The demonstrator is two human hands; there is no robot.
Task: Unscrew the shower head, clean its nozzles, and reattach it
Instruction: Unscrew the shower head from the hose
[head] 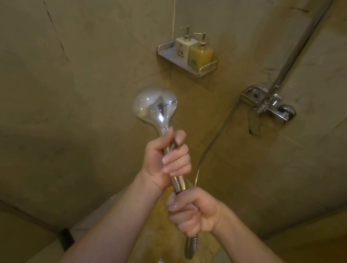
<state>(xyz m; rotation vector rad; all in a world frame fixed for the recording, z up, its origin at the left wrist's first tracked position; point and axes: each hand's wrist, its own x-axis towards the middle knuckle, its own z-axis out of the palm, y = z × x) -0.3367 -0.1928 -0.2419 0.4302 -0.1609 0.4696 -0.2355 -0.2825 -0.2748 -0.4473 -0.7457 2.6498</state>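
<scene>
1. Gripping the chrome shower head (154,105) by its handle at frame centre, left hand (167,158) with fingers curled round the shaft, round head tilted toward upper left.
2. Clenching the hose end just below the handle, right hand (192,214) at lower centre, fingers wrapped tight.
3. Trailing from that fist, metal hose (217,136) up to the wall mixer tap (267,105) at right.
4. Standing on the corner shelf (207,67) at upper centre: white pump bottle (184,47), touching yellow pump bottle (201,55).
</scene>
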